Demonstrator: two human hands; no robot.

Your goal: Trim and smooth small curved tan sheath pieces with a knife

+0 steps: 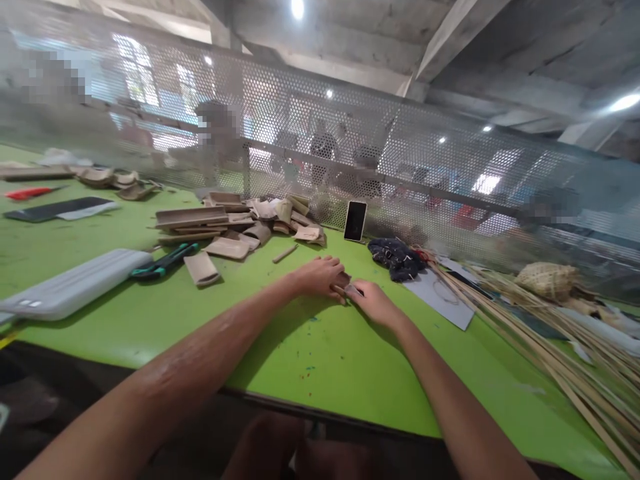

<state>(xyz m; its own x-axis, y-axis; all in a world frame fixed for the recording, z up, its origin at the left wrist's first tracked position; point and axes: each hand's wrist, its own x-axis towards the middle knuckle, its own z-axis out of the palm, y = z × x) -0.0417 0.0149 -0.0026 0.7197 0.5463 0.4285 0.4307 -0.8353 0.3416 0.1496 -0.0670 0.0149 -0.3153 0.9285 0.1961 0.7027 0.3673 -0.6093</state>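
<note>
A small brown piece point(342, 279) is sitting between the two hands, over the middle of the green table point(350, 373); whether it is touching the surface, I cannot tell. The left hand point(320, 275) is gripping it, fingers curling together, knuckles up. The right hand point(375, 301) is pinching a small tool point(355, 291) between thumb and fingers, its greyish end pointing at the piece; its shape is too small to read.

Open tabletop is stretching from the hands to the front edge, bearing only coloured specks. Both forearms are reaching in from the lower corners and converging, wrists nearly straight.

Leftward, a short stick point(285, 253) is lying near the left hand, with split bamboo pieces point(233, 247) heaping up farther off. Beyond, a phone point(355, 221) is standing before a perforated screen point(280, 87). Rightward, a dark cloth point(396, 259) is lying near the right hand, and long thin strips point(543, 358) are crossing the table's right side.
</note>
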